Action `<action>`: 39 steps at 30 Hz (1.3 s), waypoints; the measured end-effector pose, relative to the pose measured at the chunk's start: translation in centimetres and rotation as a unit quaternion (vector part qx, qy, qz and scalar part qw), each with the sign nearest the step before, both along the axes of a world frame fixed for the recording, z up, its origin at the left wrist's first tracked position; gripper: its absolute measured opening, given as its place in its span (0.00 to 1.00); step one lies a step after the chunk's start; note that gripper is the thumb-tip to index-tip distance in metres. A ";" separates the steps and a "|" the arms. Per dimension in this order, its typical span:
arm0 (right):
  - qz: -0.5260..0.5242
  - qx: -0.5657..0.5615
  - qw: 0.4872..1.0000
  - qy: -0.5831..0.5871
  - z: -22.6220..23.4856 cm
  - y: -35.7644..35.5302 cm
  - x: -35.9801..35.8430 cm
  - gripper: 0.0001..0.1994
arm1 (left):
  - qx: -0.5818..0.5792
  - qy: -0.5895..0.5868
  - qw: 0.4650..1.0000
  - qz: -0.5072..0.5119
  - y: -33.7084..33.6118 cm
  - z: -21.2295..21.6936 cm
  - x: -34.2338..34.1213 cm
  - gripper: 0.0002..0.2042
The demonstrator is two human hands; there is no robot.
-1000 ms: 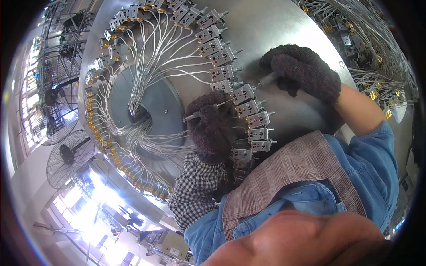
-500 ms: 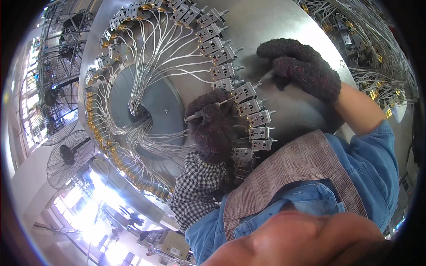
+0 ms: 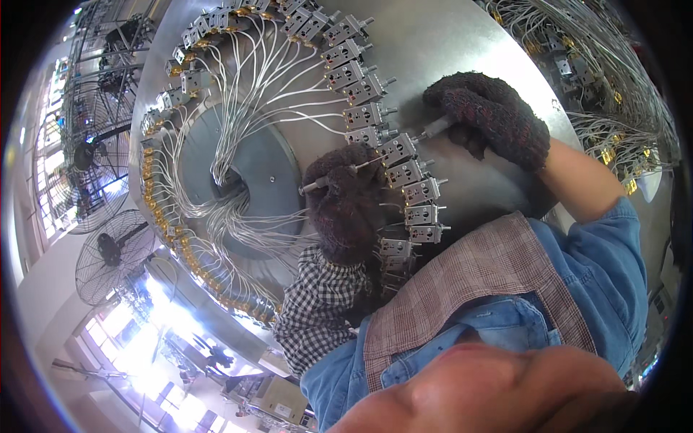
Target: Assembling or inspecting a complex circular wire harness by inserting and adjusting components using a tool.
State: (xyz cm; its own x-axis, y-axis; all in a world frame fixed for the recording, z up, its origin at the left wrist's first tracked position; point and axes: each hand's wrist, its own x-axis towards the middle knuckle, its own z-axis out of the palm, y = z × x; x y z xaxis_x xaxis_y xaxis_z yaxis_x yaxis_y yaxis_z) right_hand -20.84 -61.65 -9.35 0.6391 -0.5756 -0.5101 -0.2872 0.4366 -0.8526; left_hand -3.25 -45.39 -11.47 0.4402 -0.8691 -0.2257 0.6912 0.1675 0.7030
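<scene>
My left hand (image 3: pixel 342 216), in a dark knitted glove, is closed round a slim silver rod (image 3: pixel 314 186). The rod's far end points at a small metal block (image 3: pixel 396 149) in a curved row of such blocks with threaded studs. My right hand (image 3: pixel 498 119), gloved alike, has its fingers curled round a grey cylindrical tool (image 3: pixel 437 128). This tool's tip is at the stud on the right side of that same block. The glove hides the tool's rear part. Thin white wires (image 3: pixel 249 94) run from the blocks toward the disc's middle.
The blocks ring a large round metal table (image 3: pixel 426 32) with a grey raised disc (image 3: pixel 271 216) and a central hole full of wires. Brass-coloured fittings (image 3: pixel 180 249) line its left edge. More wire bundles (image 3: pixel 606 58) hang at the upper right. Fans (image 3: pixel 108 249) stand at the left.
My right hand's fingers have curled in further round the grey tool, and the hand has shifted slightly. My left hand stays nearly still with the rod.
</scene>
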 end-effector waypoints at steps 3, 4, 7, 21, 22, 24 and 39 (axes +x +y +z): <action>0.022 0.001 0.999 -0.044 -0.5 0.1 -0.3 0.16 | 0.008 -0.024 1.000 -0.017 0.3 -0.4 0.2 0.14; 0.004 -0.035 0.997 -0.070 -0.8 0.3 -0.4 0.16 | 0.005 -0.019 1.000 -0.013 0.2 -0.4 0.1 0.14; 0.018 -0.086 0.992 -0.093 -1.0 0.0 -0.6 0.16 | 0.014 -0.007 1.000 -0.002 0.3 -0.3 0.1 0.14; 0.035 -0.094 0.987 -0.125 -1.3 -0.2 -0.4 0.16 | -0.016 -0.010 1.000 -0.024 -0.2 0.7 -0.2 0.08; 0.024 -0.073 0.987 -0.138 -1.4 -0.1 -0.4 0.16 | -0.003 -0.002 1.000 -0.005 -0.2 0.6 -0.3 0.08; 0.014 -0.051 0.987 -0.150 -1.4 0.0 -0.3 0.16 | 0.011 0.008 1.000 0.014 -0.2 0.3 -0.2 0.08; -0.021 -0.018 0.999 -0.019 0.3 0.4 0.4 0.17 | -0.007 -0.048 0.998 -0.035 -0.3 0.7 0.0 0.10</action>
State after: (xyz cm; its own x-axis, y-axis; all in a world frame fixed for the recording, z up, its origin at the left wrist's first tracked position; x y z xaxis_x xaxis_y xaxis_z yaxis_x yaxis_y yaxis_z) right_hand -20.40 -61.21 -9.02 0.6328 -0.6197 -0.4642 -0.2361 0.4165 -0.8779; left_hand -3.23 -45.65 -10.79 0.3970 -0.9012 -0.1737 0.6312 0.1307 0.7645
